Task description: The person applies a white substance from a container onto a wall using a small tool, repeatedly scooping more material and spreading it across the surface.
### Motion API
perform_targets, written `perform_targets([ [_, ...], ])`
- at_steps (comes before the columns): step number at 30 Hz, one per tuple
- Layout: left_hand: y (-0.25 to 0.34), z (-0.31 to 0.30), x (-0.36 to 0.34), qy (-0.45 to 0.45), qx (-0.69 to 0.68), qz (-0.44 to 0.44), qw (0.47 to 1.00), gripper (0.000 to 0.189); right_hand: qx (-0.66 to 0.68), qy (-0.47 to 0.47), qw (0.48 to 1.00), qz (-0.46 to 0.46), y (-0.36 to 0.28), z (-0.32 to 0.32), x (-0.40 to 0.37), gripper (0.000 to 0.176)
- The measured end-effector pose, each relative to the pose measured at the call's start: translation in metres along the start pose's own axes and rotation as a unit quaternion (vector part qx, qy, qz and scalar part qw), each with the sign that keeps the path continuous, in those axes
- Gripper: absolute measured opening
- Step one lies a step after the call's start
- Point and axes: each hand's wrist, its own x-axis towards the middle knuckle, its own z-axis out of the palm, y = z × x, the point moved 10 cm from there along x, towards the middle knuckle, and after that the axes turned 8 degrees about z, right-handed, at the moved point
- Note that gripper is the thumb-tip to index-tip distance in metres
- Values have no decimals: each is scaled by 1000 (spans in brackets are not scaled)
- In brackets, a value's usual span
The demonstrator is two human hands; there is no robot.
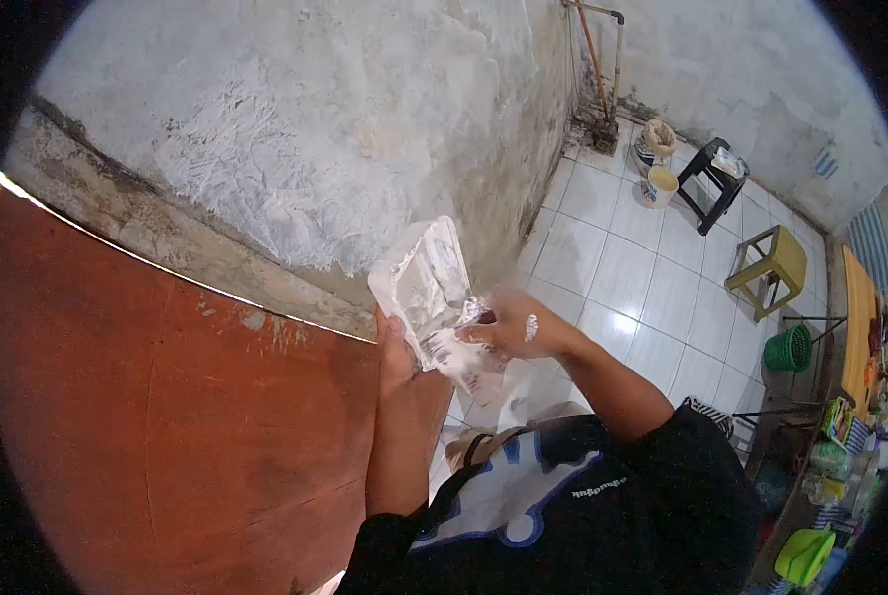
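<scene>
A white plastic tub (389, 288), smeared inside with white paste, is tilted in front of the wall. My left hand (396, 355) is closed around its near lower edge. My right hand (511, 325) is closed at the tub's right side and partly blurred. In its fingers is a paste-covered putty knife (479, 314) with a dark handle; the exact shape of its blade is hard to make out. White paste sticks to the back of this hand. Beyond the tub, rough white paste (265, 178) covers part of the grey wall (365, 69).
A reddish-brown panel (196, 416) lies at left below the wall ledge. Across the tiled floor (652, 278) stand a bucket (659, 185), an open sack (658, 137), a black stool (712, 183), a yellow stool (769, 268) and a green basket (788, 349). A cluttered table (858, 347) runs along the right.
</scene>
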Motion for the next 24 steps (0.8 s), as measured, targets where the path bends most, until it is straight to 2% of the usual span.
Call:
perform_targets([
  [1,1,5,3,-23,13,18,999,72,1,3,1000,0,4,3,0,26],
  [3,11,18,4,-12,11,6,1000,74,186,-5,982,-29,13,9,6,23],
  [4,15,26,4,1,9,-6,1000,76,186,-3,982,-32,16,10,9,23],
  [6,10,26,5,8,17,-8,1000,78,350,-61,934,25,30,23,13,24],
  [8,9,27,7,13,25,-8,1000,80,396,-68,915,31,31,27,13,24],
  [9,13,37,7,-35,14,3,999,81,440,-78,894,38,32,29,13,25],
  [10,17,47,5,-82,3,13,997,81,441,-78,894,35,34,30,15,25],
  [12,12,42,2,-88,-6,0,996,81,502,-115,856,30,35,36,16,26],
  [13,6,38,1,-92,-17,-13,996,80,502,-117,856,28,34,36,15,26],
  [14,-3,32,-1,-92,-15,-12,996,80,488,-108,866,16,31,33,13,26],
  [16,-6,15,-1,-43,-108,47,992,77,474,-99,875,2,33,29,12,25],
  [17,-3,11,-6,-46,-107,48,992,77,492,-80,867,-23,37,23,15,24],
  [19,0,-26,-16,90,29,-9,995,72,511,-57,856,-53,43,11,20,22],
  [20,17,-26,-11,81,64,64,993,69,549,-12,834,-59,50,-3,23,21],
  [21,22,-27,-12,77,66,65,993,69,586,33,807,-64,60,-17,27,19],
  [22,26,-38,-20,123,18,58,991,69,553,64,829,-45,89,-22,47,20],
  [23,29,-47,-27,169,-30,52,984,69,556,66,827,-48,102,-21,67,20],
  [24,32,-43,-30,166,-81,54,981,71,522,157,837,-49,121,-33,79,22],
])
